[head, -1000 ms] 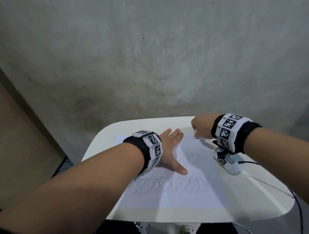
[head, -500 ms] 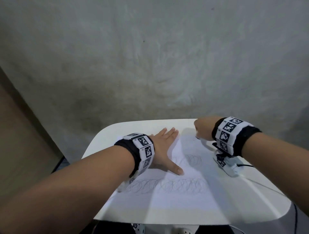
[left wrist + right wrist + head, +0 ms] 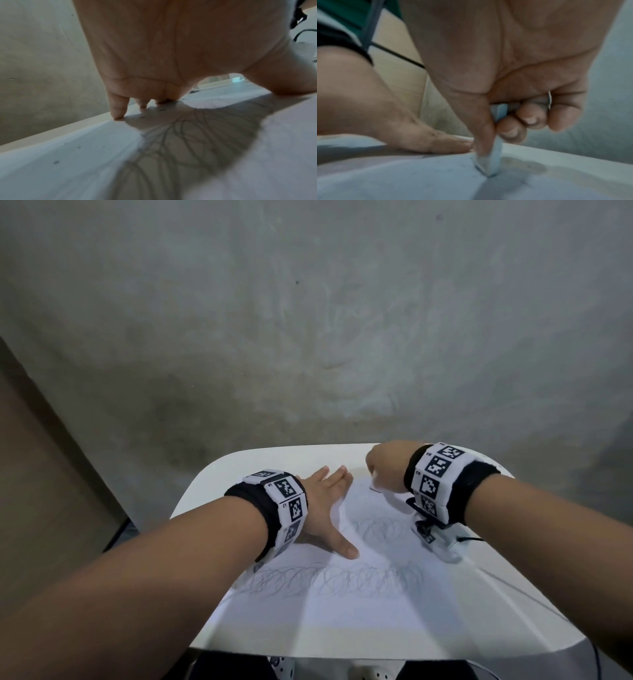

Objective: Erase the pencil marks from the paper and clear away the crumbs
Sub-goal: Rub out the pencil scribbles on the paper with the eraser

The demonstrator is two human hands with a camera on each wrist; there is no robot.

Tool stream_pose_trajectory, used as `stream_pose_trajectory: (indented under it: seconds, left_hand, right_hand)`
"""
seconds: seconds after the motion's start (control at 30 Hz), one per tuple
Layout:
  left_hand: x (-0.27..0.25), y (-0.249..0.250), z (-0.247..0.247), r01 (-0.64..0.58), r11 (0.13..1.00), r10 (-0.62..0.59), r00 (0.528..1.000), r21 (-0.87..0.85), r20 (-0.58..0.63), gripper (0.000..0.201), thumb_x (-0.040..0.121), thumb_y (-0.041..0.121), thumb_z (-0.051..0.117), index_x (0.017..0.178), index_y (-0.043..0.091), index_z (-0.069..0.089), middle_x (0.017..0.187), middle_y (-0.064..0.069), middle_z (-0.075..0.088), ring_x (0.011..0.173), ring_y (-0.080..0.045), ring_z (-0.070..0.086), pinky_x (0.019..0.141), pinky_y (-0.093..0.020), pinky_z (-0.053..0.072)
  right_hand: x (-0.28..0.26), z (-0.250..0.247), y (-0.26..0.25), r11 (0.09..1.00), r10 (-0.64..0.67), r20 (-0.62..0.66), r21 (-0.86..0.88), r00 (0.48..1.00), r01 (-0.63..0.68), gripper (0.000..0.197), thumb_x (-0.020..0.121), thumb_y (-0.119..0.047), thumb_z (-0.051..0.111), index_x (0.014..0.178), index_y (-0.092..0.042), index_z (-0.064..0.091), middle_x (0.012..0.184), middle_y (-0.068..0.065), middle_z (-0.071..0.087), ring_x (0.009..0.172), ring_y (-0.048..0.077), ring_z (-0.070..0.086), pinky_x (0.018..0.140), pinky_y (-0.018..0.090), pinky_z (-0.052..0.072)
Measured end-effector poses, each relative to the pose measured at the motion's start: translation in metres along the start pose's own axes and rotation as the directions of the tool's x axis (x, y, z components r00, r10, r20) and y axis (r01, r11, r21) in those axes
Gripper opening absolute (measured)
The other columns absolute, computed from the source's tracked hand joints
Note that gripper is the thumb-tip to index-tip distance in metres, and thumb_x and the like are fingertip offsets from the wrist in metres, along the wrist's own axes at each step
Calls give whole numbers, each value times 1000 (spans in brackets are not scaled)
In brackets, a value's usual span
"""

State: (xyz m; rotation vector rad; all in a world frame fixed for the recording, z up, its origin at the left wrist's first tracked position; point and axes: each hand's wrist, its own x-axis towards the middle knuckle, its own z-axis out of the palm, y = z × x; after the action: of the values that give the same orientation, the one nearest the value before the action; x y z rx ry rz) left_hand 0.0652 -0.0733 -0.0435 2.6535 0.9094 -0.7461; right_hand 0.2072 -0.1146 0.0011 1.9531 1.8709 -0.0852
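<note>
The right hand (image 3: 385,465) has edged toward the far corner of the white paper sheet (image 3: 342,604), pinching a pale eraser (image 3: 494,159) — tip down; beside it, the left hand (image 3: 322,508) presses flat — fingers spread.

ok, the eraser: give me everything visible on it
The eraser is a pale, whitish-blue slab, seemingly rubber, mostly hidden inside the right hand. It stands nearly upright, pinched between thumb and curled fingers, its darkened lower tip pressed onto the paper near the sheet's far edge. The image is blurred, so no print or finer detail shows. The head view shows only a sliver below the fist.
</note>
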Motion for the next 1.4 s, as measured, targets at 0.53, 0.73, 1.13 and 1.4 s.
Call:
stream_pose_trajectory:
  seconds: [0.53,0.73,1.13,1.4]
  left_hand:
    - [-4,4,-2,10,1000,-10,1000,0,2,131,72,76,65,153,23,-24,160,7,-29,148,-20,-24,118,-49,-2]
    - [-2,5,-2,11,1000,-11,1000,-4,9,131,70,77,66,151,29,-25,160,9,-27,147,-19,-25,118,-50,-1]
    - [-3,2,-10,-27,997,29,999,76,-23,125,75,79,59,154,22,-20,160,9,-27,149,-15,-19,121,-54,4]
    - [13,27,1,-126,988,127,992,88,-13,133,65,85,60,152,30,-25,158,10,-31,148,-17,-23,118,-59,0]
  right_hand:
    - [4,5,7,999,8,-11,-36,1000,-8,13,91,-25,59,92,-12,60,103,4,66,80,20,57,60,21,42]
    - [0,12,-19,995,-85,16,58,996,84,26,93,-19,54,115,-10,64,115,8,66,99,27,61,75,29,42]
    - [-43,41,76,784,56,-88,621,994,11,7,89,-25,63,87,-30,68,70,-8,63,64,11,59,70,26,47]
    - [-38,34,31,987,-68,-89,140,994,80,23,92,-16,49,114,-17,56,105,0,60,89,19,51,75,25,37]
